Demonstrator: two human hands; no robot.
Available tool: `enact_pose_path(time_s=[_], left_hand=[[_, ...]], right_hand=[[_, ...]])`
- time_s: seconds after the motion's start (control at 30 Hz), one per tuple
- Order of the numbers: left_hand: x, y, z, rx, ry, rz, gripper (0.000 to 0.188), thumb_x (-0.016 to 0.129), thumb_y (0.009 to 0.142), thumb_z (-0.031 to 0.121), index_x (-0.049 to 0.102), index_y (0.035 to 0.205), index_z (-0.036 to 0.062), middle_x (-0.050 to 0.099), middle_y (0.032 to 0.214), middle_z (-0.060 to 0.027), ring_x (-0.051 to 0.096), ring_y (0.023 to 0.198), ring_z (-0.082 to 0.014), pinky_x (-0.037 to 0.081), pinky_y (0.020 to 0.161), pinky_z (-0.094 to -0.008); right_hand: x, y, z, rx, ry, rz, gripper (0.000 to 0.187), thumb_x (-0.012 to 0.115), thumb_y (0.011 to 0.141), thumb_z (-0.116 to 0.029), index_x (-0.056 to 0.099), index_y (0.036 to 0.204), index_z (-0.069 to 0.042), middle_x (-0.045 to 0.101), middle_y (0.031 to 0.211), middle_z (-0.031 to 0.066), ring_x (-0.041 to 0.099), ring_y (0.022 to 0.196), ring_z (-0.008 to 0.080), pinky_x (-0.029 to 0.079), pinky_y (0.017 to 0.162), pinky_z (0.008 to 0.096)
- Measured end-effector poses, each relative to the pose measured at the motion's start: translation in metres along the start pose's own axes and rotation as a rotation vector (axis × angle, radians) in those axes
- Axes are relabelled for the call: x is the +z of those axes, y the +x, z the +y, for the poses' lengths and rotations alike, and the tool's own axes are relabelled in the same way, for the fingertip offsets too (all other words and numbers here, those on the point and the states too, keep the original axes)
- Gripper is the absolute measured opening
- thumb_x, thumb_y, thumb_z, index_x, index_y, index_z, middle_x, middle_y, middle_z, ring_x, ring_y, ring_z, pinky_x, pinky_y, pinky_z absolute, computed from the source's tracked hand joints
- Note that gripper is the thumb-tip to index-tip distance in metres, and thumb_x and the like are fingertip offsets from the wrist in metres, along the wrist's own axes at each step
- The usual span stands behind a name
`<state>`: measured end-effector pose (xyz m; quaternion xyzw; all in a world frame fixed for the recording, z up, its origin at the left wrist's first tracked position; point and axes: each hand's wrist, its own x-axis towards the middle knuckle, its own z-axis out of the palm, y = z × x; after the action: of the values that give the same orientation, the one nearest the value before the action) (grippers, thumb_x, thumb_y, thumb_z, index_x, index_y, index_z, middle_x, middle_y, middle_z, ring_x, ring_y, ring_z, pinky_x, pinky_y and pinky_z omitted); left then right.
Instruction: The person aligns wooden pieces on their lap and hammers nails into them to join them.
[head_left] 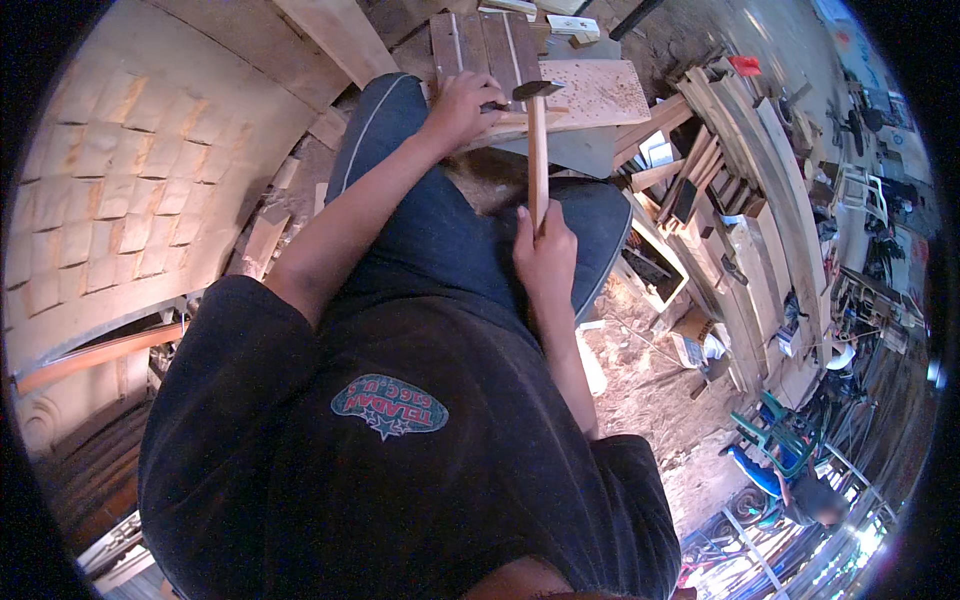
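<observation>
My right hand (547, 250) is closed round the lower part of a pale wooden handle. It belongs to a hammer (538, 150), whose dark metal head stands over the edge of the work. My left hand (462, 110) rests at the near edge of a dark brown wooden board (480, 50) with pale stripes. Its fingers are curled about a small dark piece that I cannot make out, just left of the hammer's head. Under and beside the dark board lies a light wooden plank (600, 92), speckled with many small marks.
My bent legs (385, 150) flank the work. To the right lie a stack of long timber pieces (790, 200) and an open box (650, 265). A panel with woven-looking wood slats (130, 220) leans at the left. Far right, a person (815, 500) is near a green chair (775, 435).
</observation>
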<state>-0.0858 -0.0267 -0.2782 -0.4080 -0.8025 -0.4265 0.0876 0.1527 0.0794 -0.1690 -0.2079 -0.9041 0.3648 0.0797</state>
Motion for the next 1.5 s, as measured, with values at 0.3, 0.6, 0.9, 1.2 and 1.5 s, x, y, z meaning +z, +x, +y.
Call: enact_pose_path(time_s=[0.3,0.6,0.9,1.2,1.5], left_hand=[[0.002,-0.002,-0.008,-0.032,-0.020,-0.029,0.018,0.075,0.080,0.023,0.074,0.092,0.0104,0.067,0.106,-0.0033,0.058,0.108,-0.0288,0.041,0.095,-0.0440],[0.000,-0.001,-0.002,-0.021,0.018,-0.005,0.017,0.075,0.080,0.024,0.074,0.092,0.0119,0.067,0.103,-0.0027,0.059,0.107,-0.0275,0.040,0.094,-0.0434],[0.001,-0.003,-0.008,-0.027,0.004,-0.012,0.018,0.075,0.081,0.024,0.075,0.094,0.0105,0.067,0.107,-0.0034,0.057,0.109,-0.0299,0.040,0.097,-0.0438],[0.000,-0.003,-0.005,-0.039,-0.002,-0.022,0.020,0.076,0.080,0.024,0.075,0.093,0.0091,0.067,0.108,-0.0045,0.058,0.109,-0.0301,0.041,0.096,-0.0446],[0.001,-0.002,-0.002,-0.062,0.094,-0.021,0.021,0.075,0.079,0.025,0.076,0.093,0.0098,0.067,0.108,-0.0032,0.059,0.110,-0.0286,0.041,0.096,-0.0441]], right_hand=[[-0.001,0.000,-0.003,0.011,-0.017,0.028,0.024,0.064,0.097,-0.020,0.053,0.090,0.001,0.065,0.076,0.0292,0.066,0.072,0.0498,0.052,0.062,0.0571],[0.003,0.001,-0.006,0.013,-0.013,-0.001,0.024,0.064,0.097,-0.020,0.053,0.091,0.000,0.064,0.072,0.0288,0.065,0.069,0.0498,0.052,0.060,0.0570],[0.010,0.003,-0.002,0.018,-0.008,-0.017,0.024,0.064,0.097,-0.019,0.052,0.090,0.000,0.063,0.069,0.0284,0.065,0.068,0.0498,0.051,0.057,0.0560],[0.012,0.004,0.001,-0.006,-0.089,-0.027,0.023,0.064,0.097,-0.019,0.053,0.091,0.000,0.063,0.070,0.0274,0.065,0.067,0.0490,0.051,0.056,0.0556],[0.011,0.003,0.002,0.031,-0.098,-0.044,0.023,0.063,0.098,-0.019,0.052,0.091,0.000,0.064,0.071,0.0288,0.065,0.069,0.0504,0.051,0.057,0.0568]])
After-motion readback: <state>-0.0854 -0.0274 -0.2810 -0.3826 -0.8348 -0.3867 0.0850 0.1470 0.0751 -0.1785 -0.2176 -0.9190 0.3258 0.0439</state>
